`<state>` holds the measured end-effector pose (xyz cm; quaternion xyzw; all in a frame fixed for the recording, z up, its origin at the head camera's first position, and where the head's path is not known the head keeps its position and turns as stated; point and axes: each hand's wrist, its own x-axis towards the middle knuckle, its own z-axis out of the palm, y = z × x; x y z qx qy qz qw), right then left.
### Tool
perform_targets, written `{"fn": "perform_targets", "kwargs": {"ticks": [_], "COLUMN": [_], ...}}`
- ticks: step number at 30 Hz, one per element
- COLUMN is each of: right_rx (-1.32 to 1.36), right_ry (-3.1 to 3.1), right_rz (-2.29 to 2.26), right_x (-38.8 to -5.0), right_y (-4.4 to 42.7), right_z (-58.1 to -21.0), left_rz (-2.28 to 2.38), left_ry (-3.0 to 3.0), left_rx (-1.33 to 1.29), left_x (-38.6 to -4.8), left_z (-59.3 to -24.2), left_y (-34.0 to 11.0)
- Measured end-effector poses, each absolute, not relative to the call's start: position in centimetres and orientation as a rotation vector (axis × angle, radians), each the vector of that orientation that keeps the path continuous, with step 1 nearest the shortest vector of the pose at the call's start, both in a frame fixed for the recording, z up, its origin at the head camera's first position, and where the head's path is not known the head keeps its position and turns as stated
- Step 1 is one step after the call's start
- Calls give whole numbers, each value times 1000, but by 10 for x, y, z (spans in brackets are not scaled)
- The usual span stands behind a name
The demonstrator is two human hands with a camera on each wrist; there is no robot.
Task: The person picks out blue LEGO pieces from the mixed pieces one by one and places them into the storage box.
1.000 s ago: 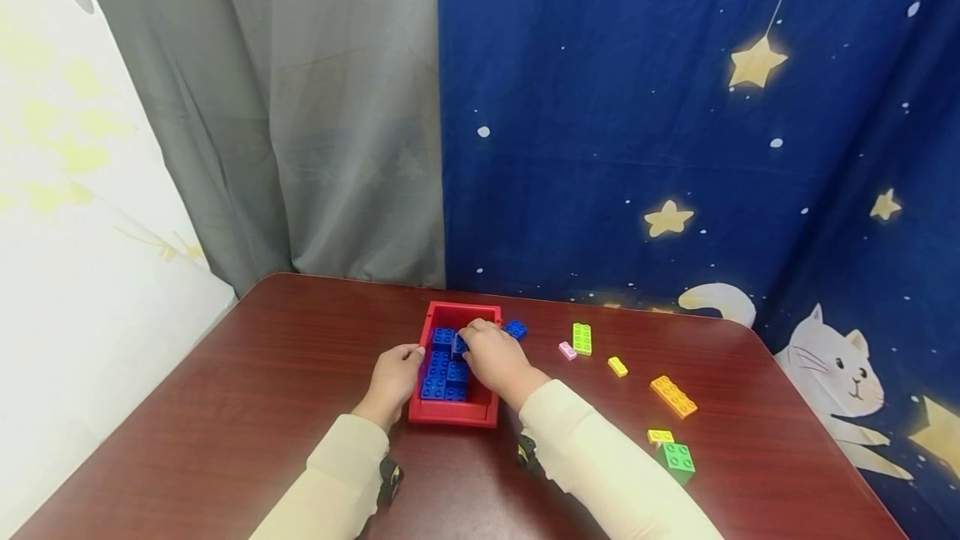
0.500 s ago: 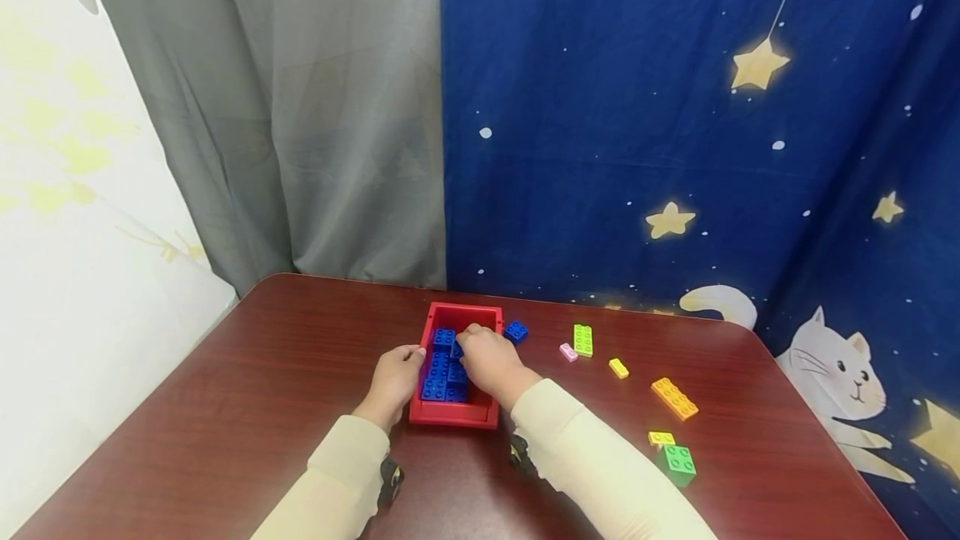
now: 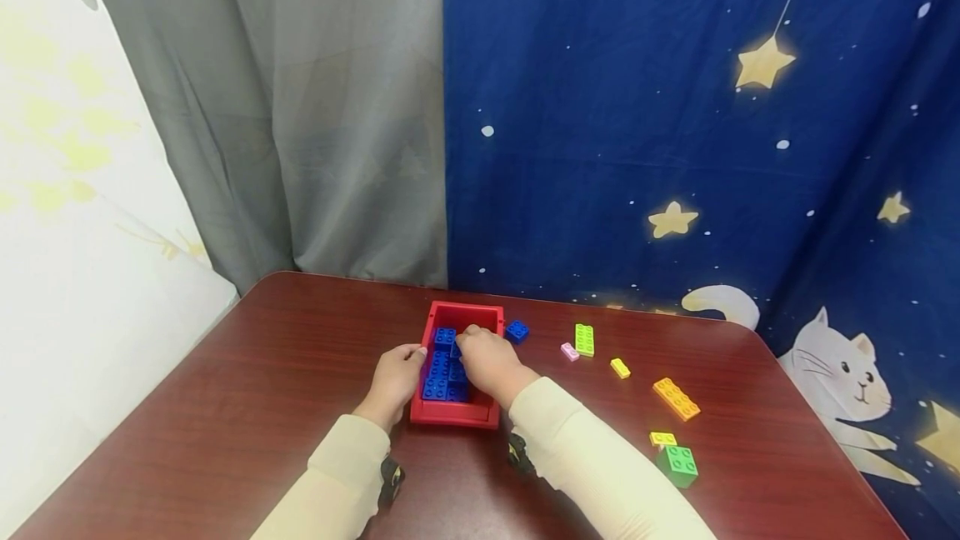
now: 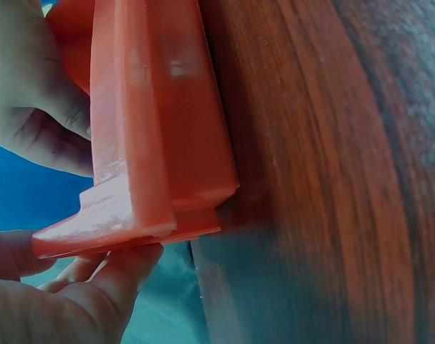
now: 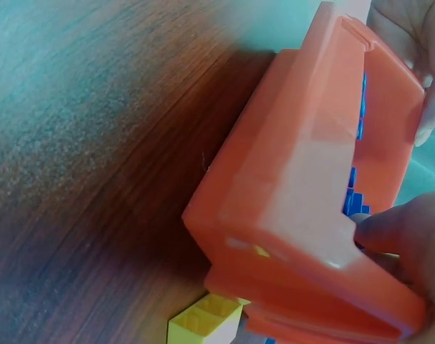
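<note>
A red box lies on the table with several blue toy bricks packed along its left and near parts. My left hand pinches the box's left rim; in the left wrist view its fingers press on the red wall. My right hand reaches into the box from the right, fingers curled down onto a blue brick mostly hidden beneath them. In the right wrist view the thumb is against blue studs inside the box.
A loose blue brick lies just right of the box. Farther right are a lime brick, a pink one, a small yellow one, an orange one, another yellow and a green block. Curtains hang behind the table.
My right hand has shifted slightly left and down into the box, covering more of the brick beneath its fingers. The left hand keeps its hold on the rim.
</note>
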<state>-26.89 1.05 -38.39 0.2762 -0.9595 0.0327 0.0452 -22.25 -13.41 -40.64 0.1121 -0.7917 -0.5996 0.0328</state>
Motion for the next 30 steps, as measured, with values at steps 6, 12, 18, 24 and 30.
{"fn": "perform_targets", "kwargs": {"ticks": [6, 12, 18, 24, 30], "right_rx": [853, 869, 888, 893, 875], "right_ry": [-2946, -2946, -2970, -2986, -2991], "right_rz": [76, 76, 100, 96, 78], "right_x": [-270, -270, -270, -271, -270], "right_y": [9, 9, 9, 9, 7], "right_z": [-383, -384, -383, -383, -382], "left_rz": [-1851, -1844, -1847, -1835, -1825], "left_ry": [-2456, -2452, -2463, -2464, -2451], "left_rx": [354, 353, 354, 348, 340], "left_x": [-222, -223, -222, -223, -223], "left_z": [-406, -407, -407, -407, -407], "left_y": [-135, -134, -135, -134, -134]}}
